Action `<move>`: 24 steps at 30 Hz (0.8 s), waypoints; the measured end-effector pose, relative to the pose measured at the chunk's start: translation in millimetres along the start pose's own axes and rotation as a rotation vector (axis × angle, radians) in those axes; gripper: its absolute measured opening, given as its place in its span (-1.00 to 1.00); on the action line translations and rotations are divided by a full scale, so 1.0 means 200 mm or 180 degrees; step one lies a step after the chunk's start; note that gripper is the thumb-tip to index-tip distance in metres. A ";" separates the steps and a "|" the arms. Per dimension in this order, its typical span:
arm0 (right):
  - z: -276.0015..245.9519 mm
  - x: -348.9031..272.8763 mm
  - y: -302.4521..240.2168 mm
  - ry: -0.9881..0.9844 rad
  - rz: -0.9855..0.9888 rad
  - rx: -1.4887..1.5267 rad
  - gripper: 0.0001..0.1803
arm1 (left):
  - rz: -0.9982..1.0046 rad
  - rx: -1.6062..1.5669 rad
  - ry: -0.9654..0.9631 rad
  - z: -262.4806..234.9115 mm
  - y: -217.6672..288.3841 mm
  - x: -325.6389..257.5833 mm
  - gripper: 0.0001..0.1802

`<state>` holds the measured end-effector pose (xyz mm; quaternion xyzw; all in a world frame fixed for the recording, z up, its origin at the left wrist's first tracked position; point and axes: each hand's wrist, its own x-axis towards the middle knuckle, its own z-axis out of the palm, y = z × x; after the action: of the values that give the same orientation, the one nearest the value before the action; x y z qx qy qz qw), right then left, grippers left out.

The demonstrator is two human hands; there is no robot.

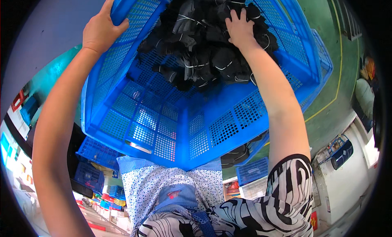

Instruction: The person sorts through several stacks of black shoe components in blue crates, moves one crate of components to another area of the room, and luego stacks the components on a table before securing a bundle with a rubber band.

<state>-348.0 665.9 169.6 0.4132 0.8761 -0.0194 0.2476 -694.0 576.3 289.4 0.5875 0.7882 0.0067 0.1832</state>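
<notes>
So far left there are shelves with small coloured packages and boxes, red, blue and teal ones, too blurred and bent by the lens to count. Below that, a pile of smaller blue baskets, at least three that I can make out, plus a stack of red, yellow and blue trays near the bottom. The left hand is clamped on the top left rim of the big blue mesh crate, fingers curled over the edge, thumb on the outside. The crate is tipped up in front of the person, open side facing the camera, filling the upper middle of the view. Inside it, bunched against the upper wall, sits a heap of black fabric pieces with thin white ties around them, way too many to count. The right hand is pressed flat on that heap, fingers spread, not really gripping anything. Under the crate you can see a blue dotted apron and a black and white striped sleeve. Right of that, one more blue basket and a white one just below it, then green floor with yellow lines.
</notes>
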 end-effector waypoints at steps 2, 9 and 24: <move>0.13 -0.03 0.04 0.0394 -0.0297 -0.0029 -0.52 | 0.0007 -0.0014 -0.0012 0.02 0.02 -0.01 -0.31; -0.18 -0.14 0.18 0.1654 0.0708 0.2158 -0.69 | 0.0006 -0.0088 -0.0118 -0.03 0.07 -0.01 -0.38; -0.72 0.11 0.83 0.0561 0.1623 0.4757 -0.62 | -0.0018 -0.0319 -0.0204 -0.07 0.08 -0.02 -0.48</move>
<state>-299.6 825.5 314.5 0.6578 0.5260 -0.5120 -0.1687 -682.7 581.0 307.6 0.5752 0.7823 0.0268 0.2376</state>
